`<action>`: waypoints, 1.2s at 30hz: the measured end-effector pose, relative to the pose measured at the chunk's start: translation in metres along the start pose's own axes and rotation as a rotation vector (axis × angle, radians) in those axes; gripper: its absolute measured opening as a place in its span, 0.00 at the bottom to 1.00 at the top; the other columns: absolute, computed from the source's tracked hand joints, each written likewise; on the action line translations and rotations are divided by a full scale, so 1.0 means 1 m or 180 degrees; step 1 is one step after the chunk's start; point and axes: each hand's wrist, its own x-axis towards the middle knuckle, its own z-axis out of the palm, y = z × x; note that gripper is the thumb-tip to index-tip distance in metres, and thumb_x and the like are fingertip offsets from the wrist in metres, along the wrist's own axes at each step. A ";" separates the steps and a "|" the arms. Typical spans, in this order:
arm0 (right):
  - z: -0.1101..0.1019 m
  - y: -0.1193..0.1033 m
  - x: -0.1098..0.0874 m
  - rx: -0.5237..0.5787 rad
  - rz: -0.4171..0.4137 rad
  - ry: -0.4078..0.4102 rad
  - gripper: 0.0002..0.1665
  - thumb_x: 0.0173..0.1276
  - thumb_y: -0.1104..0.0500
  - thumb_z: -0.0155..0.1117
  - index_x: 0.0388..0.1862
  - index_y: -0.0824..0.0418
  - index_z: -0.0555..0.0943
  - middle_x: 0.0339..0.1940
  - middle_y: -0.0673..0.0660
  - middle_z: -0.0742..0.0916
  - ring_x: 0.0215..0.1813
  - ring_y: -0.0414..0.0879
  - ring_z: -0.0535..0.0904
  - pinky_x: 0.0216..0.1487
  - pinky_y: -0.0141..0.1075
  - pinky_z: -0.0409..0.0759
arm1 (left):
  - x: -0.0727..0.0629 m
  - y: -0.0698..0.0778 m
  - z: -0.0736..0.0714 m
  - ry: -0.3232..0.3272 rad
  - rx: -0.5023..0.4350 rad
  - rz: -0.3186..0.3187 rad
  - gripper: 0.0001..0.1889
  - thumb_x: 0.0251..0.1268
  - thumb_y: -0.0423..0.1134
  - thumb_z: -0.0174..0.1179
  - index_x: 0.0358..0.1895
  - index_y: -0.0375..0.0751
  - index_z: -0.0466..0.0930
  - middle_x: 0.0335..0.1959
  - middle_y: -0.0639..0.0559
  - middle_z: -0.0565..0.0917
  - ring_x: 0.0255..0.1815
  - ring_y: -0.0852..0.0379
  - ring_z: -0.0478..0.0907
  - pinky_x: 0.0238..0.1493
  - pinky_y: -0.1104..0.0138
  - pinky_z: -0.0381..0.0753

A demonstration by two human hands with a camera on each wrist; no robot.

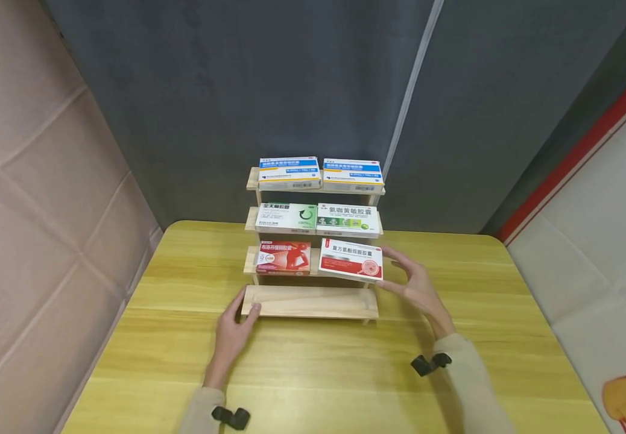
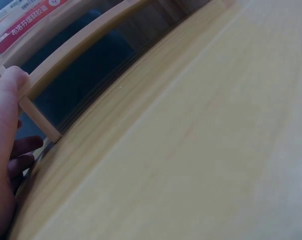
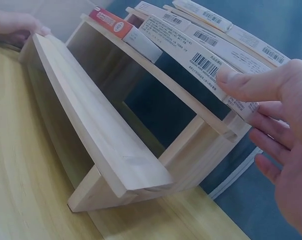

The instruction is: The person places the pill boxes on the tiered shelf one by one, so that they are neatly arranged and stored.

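A stepped wooden rack (image 1: 313, 302) stands on the table, and my left hand (image 1: 231, 333) grips the left end of its lowest step. In the left wrist view the thumb lies over that step's edge, with the other fingers beside the rack's side. My right hand (image 1: 419, 293) holds a white-and-red medicine box (image 1: 351, 260) by its right end, thumb in front. This box sits slightly slanted at the right of the second step from the bottom. To its left on that step is a red medicine box (image 1: 283, 258).
Above are a white-and-green box (image 1: 286, 217) and another white box with a green band (image 1: 348, 220). Two blue-and-white boxes, left (image 1: 289, 173) and right (image 1: 353, 175), occupy the top step. A dark grey panel (image 1: 269, 90) rises behind the wooden table (image 1: 302, 386).
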 end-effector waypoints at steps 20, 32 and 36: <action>0.014 0.003 0.008 -0.0108 0.0094 -0.0076 0.47 0.58 0.58 0.79 0.76 0.52 0.69 0.77 0.60 0.73 0.79 0.63 0.63 0.77 0.67 0.58 | 0.000 0.001 0.000 -0.0003 0.0020 -0.0039 0.37 0.70 0.56 0.63 0.78 0.50 0.64 0.77 0.43 0.67 0.78 0.36 0.62 0.79 0.42 0.59; 0.017 0.005 0.006 -0.0158 -0.0012 0.0021 0.44 0.60 0.57 0.79 0.75 0.52 0.72 0.76 0.58 0.74 0.79 0.61 0.64 0.77 0.67 0.58 | -0.001 0.002 0.000 -0.0015 0.0017 -0.0073 0.37 0.70 0.56 0.62 0.78 0.50 0.63 0.77 0.43 0.67 0.78 0.37 0.62 0.80 0.43 0.58; 0.019 0.006 0.005 -0.0137 -0.0063 0.0101 0.41 0.60 0.58 0.79 0.73 0.51 0.74 0.76 0.57 0.75 0.78 0.60 0.65 0.77 0.69 0.55 | -0.001 0.002 0.000 -0.0020 0.0034 -0.0057 0.37 0.70 0.56 0.63 0.78 0.50 0.63 0.77 0.42 0.68 0.78 0.36 0.62 0.80 0.42 0.59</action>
